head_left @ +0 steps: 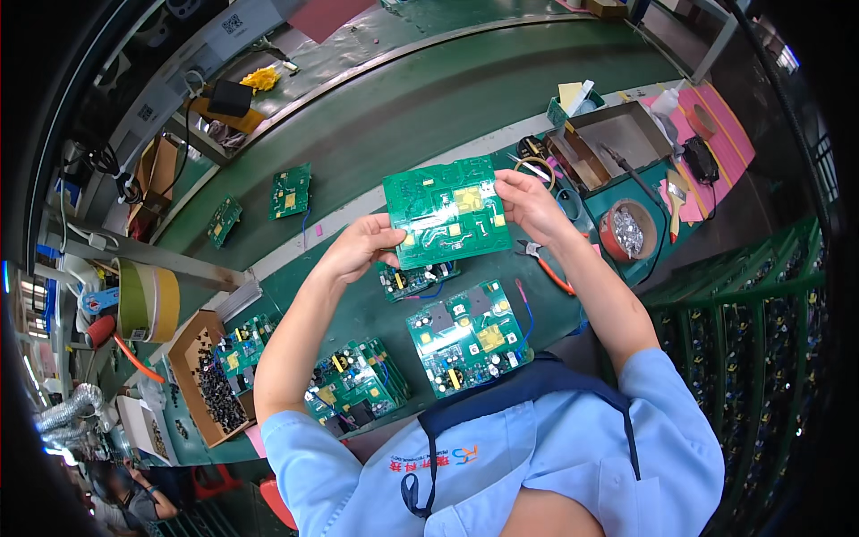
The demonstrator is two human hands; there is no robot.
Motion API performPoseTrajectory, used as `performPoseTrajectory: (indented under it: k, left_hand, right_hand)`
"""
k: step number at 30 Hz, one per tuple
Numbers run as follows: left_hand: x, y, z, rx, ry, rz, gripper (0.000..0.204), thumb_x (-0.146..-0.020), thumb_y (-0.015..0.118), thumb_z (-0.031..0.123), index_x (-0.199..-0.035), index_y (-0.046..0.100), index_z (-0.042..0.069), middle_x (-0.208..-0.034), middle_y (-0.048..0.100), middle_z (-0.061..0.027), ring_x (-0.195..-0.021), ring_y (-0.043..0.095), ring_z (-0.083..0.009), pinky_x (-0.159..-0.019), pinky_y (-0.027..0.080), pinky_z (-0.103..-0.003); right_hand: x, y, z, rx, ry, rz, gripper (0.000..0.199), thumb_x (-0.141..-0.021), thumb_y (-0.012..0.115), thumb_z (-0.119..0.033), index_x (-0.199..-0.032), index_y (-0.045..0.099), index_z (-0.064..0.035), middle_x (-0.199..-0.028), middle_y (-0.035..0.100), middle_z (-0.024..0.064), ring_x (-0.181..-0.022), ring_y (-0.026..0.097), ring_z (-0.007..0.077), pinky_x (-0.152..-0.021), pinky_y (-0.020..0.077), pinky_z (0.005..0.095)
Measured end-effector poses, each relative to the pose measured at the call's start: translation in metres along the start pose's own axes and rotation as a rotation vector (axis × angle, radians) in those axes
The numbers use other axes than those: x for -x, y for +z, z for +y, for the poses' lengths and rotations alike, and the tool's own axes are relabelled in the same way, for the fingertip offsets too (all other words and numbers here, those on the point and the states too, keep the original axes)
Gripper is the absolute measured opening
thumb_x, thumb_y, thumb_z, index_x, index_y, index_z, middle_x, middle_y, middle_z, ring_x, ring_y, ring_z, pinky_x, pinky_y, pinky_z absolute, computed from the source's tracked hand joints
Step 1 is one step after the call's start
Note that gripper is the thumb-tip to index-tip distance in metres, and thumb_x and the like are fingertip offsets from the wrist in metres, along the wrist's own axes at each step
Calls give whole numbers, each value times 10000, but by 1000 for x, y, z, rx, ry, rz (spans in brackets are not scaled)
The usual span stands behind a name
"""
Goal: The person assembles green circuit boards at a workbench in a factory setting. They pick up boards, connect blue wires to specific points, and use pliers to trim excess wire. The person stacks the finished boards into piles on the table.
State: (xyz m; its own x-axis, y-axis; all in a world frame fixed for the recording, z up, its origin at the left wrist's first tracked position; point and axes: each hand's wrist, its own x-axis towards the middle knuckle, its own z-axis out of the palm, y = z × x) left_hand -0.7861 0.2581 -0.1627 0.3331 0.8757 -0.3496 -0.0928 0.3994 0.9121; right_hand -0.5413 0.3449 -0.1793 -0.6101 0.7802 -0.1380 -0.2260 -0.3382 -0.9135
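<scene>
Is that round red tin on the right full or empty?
Partly filled: the round red tin holds a heap of small silvery metal bits.

held board (pixel 447 211) above bench boards (pixel 467 336), pliers (pixel 544 265) right, component box (pixel 208 380) left

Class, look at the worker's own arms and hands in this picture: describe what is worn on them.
Both forearms are bare, and neither the left hand nor the right hand wears a glove; no ring, watch or wrist strap shows. The sleeves are short, light blue, part of a work shirt. A dark blue apron with a neck strap lies over the shirt's front.
</scene>
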Motion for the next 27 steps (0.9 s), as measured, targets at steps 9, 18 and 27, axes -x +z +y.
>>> performPoseTrajectory:
  k: [9,18,27]
  left_hand:
    - [0,2,2,30,-10,-17,201,-774,476,93,-950,520,6,-867,571,-45,-697,550,-81,-551,468,-181]
    - [-3,3,-3,80,-61,69,185,-808,458,168,-886,530,15,-790,577,-46,-643,560,-94,-521,484,-213]
    - [-5,-5,-13,75,-55,79,221,-812,463,212,-840,535,5,-749,575,-49,-616,557,-82,-501,475,-188]
  right_hand:
    - [-2,-4,5,-18,-11,-10,217,-829,429,-162,-1000,479,-39,-867,553,23,-742,556,99,-637,465,242]
    - [0,-1,4,-40,14,-2,263,-849,387,-231,-990,486,-32,-830,555,50,-719,561,122,-617,467,252]
    - [-2,-5,10,-52,35,-37,265,-851,379,-231,-1002,468,-32,-880,558,64,-764,565,138,-665,463,272]
